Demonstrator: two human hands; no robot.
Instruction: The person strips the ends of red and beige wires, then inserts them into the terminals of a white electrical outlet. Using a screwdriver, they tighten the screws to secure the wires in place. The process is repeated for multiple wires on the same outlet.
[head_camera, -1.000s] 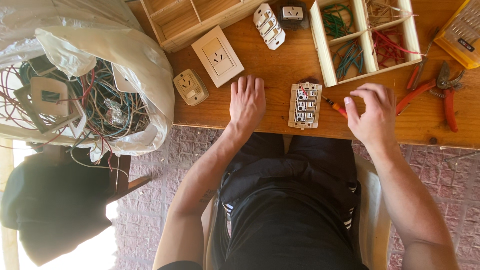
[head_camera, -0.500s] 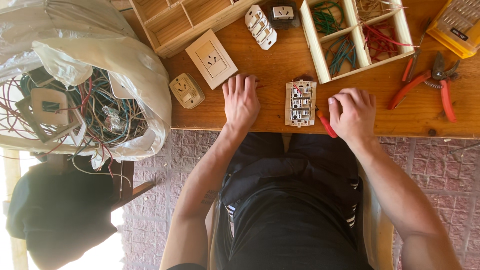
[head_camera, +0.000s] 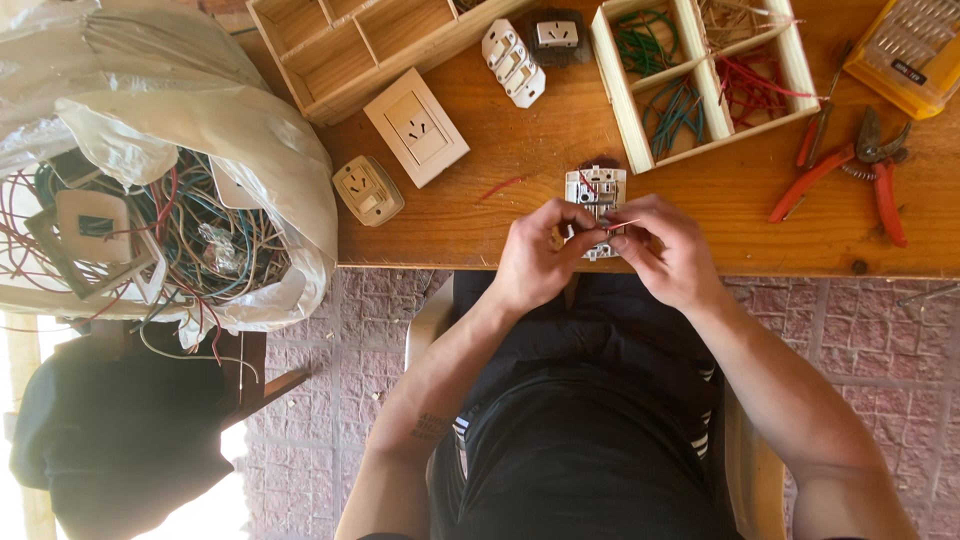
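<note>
Head view looks straight down on a person seated at a wooden table (head_camera: 480, 225), both hands meeting at its near edge over a white socket module (head_camera: 596, 190) whose back, with its terminals, faces up. Left hand (head_camera: 535, 258) is curled narrow, fingertips pinching the module's near-left corner; right hand (head_camera: 672, 250) is likewise closed in a pinch, holding a short red wire (head_camera: 622, 223) against the module's near side. Whether that wire sits in a terminal or is free of it, I cannot tell. By my reading the job is at an early-to-middle stage: 1 module is under work, while a beige outlet plate (head_camera: 416, 126), a small beige socket (head_camera: 368, 190), a white switch block (head_camera: 513, 62) and a dark socket (head_camera: 556, 35) lie apart on the table untouched. A divided wooden tray (head_camera: 612, 95) already holds sorted green, blue and red wire offcuts, and a plastic bag (head_camera: 200, 120) at the left remains full of tangled wiring and fittings. Red-handled pliers (head_camera: 850, 170) rest to the right, unused.
</note>
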